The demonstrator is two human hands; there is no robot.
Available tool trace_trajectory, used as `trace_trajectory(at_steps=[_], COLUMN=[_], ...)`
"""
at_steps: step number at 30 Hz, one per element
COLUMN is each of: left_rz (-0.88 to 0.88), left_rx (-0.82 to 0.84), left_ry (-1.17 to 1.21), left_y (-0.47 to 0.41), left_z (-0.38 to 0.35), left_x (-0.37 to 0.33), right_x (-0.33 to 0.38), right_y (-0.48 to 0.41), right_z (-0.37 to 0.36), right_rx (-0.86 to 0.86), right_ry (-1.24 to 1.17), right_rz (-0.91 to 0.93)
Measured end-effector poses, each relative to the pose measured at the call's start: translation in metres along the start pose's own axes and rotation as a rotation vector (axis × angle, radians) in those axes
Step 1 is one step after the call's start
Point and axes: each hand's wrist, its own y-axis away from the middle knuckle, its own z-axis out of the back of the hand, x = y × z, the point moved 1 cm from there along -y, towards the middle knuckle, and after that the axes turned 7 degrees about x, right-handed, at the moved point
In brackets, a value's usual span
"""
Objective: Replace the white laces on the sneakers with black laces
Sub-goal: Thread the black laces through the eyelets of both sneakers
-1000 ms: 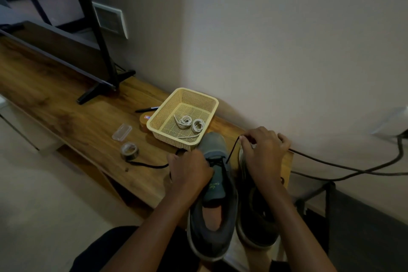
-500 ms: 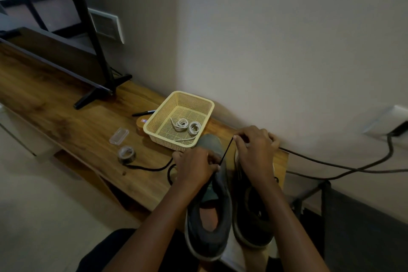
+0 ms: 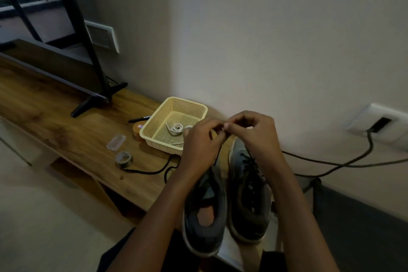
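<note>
1. Sneakers (image 3: 248, 212): a grey pair, side by side at the near right end of the table (image 3: 66, 121), toes toward the wall, heels toward the person.
2. The left sneaker (image 3: 206, 236) has an open throat with the insole showing. The one on the right carries black lacing across its eyelets.
3. The left hand (image 3: 201, 146) and right hand (image 3: 254, 132) are raised above the toes, fingertips meeting. Each pinches the black lace (image 3: 218, 154) between thumb and fingertips, and a thin strand drops from the pinch toward the left sneaker.
4. More black cord trails over the table to the left of the left wrist. Whether it is the same lace cannot be told.
5. A tape roll (image 3: 124, 159) lies at the far end of that cord, with a clear plastic case (image 3: 116, 142) just beyond it.
6. A yellow mesh basket (image 3: 154, 123) sits just beyond the left hand, with coiled white laces (image 3: 176, 128) inside.
7. A marker (image 3: 139, 119) lies beside the basket's far left corner.
8. A black stand foot (image 3: 95, 101) rests farther left on the table.
9. A wall socket (image 3: 379, 123) at far right has a dark cable (image 3: 353, 161) plugged in.
</note>
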Motion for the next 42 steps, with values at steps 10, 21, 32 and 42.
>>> trace_trajectory(at_steps=[10, 21, 32, 42], left_rz=[-0.275, -0.476, -0.613, -0.358], left_rx=[-0.081, -0.136, -0.126, 0.113], left_ry=[-0.052, -0.180, -0.155, -0.141], left_y=[0.014, 0.058, 0.083, 0.084], left_z=[0.023, 0.059, 0.063, 0.054], left_x=[-0.095, -0.192, -0.241, -0.212], right_x=[0.087, 0.169, 0.206, 0.179], right_y=[0.049, 0.121, 0.164, 0.150], right_z=[0.041, 0.066, 0.086, 0.077], right_rx=[-0.102, -0.093, -0.070, -0.363], right_ry=[-0.191, -0.328, -0.492, -0.571], right_rz=[0.206, 0.336, 0.452, 0.337])
